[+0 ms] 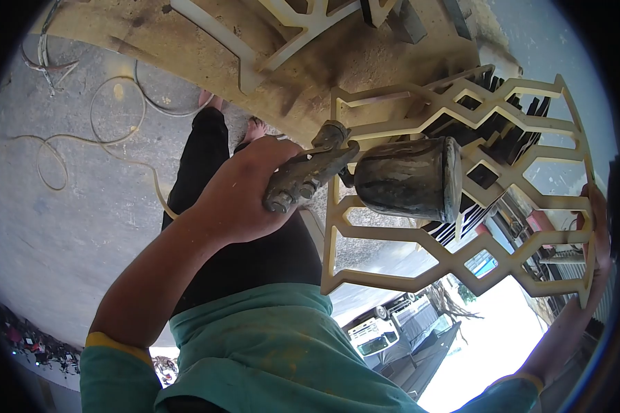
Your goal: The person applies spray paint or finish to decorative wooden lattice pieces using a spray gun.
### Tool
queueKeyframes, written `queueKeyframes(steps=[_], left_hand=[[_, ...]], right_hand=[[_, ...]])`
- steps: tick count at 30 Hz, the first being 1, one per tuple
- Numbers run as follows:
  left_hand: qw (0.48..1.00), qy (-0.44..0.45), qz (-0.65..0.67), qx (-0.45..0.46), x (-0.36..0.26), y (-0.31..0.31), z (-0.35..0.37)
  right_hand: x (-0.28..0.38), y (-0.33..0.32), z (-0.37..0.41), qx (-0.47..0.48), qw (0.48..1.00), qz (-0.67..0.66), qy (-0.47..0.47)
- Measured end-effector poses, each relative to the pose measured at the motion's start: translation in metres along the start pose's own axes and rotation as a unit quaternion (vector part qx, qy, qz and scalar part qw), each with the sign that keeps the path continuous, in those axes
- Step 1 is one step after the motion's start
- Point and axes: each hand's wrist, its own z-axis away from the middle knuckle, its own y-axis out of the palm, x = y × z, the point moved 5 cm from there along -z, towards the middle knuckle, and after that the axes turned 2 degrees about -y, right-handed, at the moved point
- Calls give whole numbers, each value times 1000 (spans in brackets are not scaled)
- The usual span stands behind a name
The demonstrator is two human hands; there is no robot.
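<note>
My left hand (244, 189) is wrapped round the handle of a spray gun (310, 175), a worn, paint-stained metal tool. Its rounded metal cup (408, 179) points away to the right, in front of a cream lattice panel (455, 260) with angular openings. At the panel's far right edge, my right hand (598, 224) grips the frame; part of its fingers is hidden behind it. The panel is held up at a slant, and the cup covers some of its middle.
A thin hose (160, 186) runs from near my left wrist and loops over the concrete floor (55, 241). Ahead is a brown-stained board (186, 58) bearing another lattice piece (310, 31). Dark slatted pieces (510, 134) stand behind the panel. A vehicle (377, 339) shows in the background.
</note>
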Motion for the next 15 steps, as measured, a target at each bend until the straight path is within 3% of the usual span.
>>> queueKeyframes(steps=[3, 12, 15], left_hand=[[999, -33, 11, 0, 11, 1, 8], [999, 39, 27, -20, -13, 20, -20], [998, 41, 27, -39, -7, 25, -28]], right_hand=[[-1, -2, -3, 32, 999, -9, 16], [3, -3, -2, 40, 999, 17, -8], [-19, -23, -13, 100, 994, -39, 30]])
